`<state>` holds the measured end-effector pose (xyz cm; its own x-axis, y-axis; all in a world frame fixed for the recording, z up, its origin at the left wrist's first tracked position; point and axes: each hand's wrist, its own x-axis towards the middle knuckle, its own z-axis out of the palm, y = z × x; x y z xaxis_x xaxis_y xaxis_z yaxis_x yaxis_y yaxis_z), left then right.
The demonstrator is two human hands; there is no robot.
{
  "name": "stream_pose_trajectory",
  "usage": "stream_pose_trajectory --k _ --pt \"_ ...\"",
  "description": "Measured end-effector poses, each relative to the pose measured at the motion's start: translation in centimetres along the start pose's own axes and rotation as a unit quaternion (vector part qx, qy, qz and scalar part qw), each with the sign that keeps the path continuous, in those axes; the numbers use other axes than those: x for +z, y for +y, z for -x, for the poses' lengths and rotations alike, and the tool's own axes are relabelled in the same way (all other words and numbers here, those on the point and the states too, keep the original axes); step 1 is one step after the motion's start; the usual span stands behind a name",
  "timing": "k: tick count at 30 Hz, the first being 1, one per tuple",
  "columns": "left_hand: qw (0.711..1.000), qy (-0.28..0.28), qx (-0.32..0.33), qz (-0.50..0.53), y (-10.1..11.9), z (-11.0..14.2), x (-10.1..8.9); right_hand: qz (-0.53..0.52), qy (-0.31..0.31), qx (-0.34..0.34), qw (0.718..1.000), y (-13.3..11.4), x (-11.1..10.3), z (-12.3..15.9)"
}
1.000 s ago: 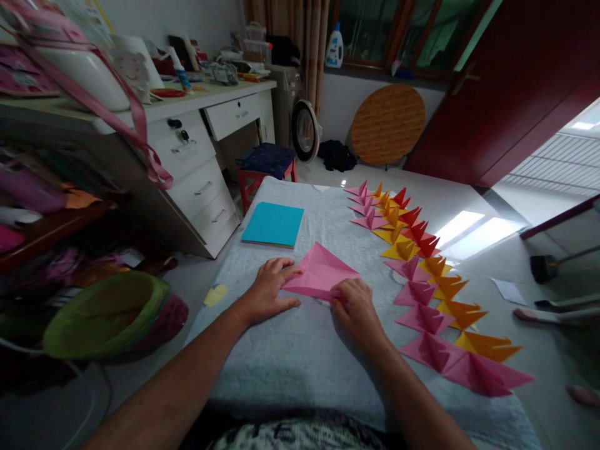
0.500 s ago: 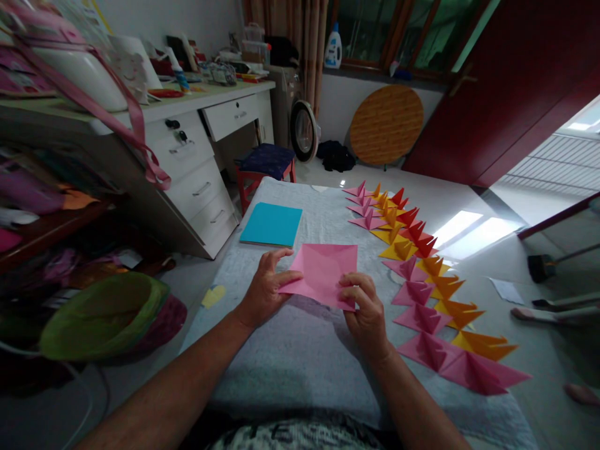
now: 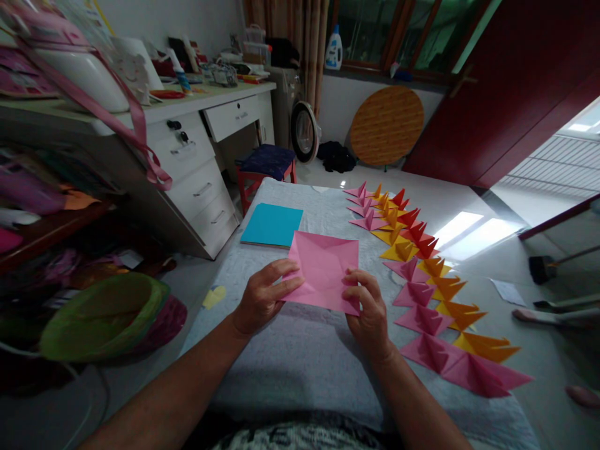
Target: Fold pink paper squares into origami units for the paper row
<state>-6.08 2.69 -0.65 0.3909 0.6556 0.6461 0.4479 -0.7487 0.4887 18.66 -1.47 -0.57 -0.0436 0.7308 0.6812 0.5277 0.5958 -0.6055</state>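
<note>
On my remote feed the creased pink origami sheet (image 3: 323,269), partly folded over a second ago, is now opened nearly square above the cloth-covered table (image 3: 285,369), between its side edges, so I judge a crease made, left hand (image 3: 265,295) and right hand (image 3: 370,306) pinching the paper's sides, fingertips underneath hidden.

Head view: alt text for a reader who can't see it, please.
The left hand and right hand hold a creased pink sheet over a cloth-covered table. A blue-topped stack lies beyond, leftward; pink, yellow and red folded paper shapes line the right.
</note>
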Motion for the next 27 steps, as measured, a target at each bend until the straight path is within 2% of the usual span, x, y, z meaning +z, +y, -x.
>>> stream_pose_trajectory --k 3,6,8,10,12,14,17,19,21,23,27 --pt "0.999 0.003 0.014 0.036 0.2 -0.1 -0.1 0.002 -0.002 0.015 1.0 0.0 0.0 -0.1" --pt "0.997 0.007 -0.001 0.07 0.4 -0.3 -0.2 0.017 0.0 0.027 0.999 0.1 -0.1 -0.4" --pt "0.994 0.016 -0.032 0.1 0.8 -0.5 -0.2 0.034 -0.001 0.035 0.999 0.2 -0.3 -0.7" --pt "0.986 0.028 -0.091 0.14 1.2 -0.7 -0.1 0.043 -0.012 0.049 0.998 0.5 -0.5 -0.8" --pt "0.966 0.049 -0.176 0.184 1.6 -0.9 0.1 0.021 -0.032 0.078 0.996 0.8 -0.6 -0.8" --pt "0.933 0.083 -0.258 0.237 1.9 -1.2 0.4 -0.036 -0.059 0.131 0.989 1.1 -0.6 -0.6" --pt "0.87 0.128 -0.338 0.334 2.1 -1.5 0.9 -0.158 -0.085 0.237 0.955 1.3 -0.3 -0.2" --pt "0.836 0.125 -0.366 0.389 2.1 -1.7 1.1 -0.236 -0.069 0.28 0.928 1.1 -0.1 -0.1" --pt "0.815 0.102 -0.379 0.427 2.1 -1.9 1.2 -0.286 -0.049 0.3 0.908 0.8 -0.1 -0.2" --pt "0.804 0.083 -0.379 0.45 2.1 -1.9 1.3 -0.304 -0.039 0.309 0.9 0.7 -0.1 -0.2" --pt "0.793 0.091 -0.369 0.476 1.7 -1.9 1.5 -0.319 -0.046 0.308 0.895 1.0 -0.4 0.0"
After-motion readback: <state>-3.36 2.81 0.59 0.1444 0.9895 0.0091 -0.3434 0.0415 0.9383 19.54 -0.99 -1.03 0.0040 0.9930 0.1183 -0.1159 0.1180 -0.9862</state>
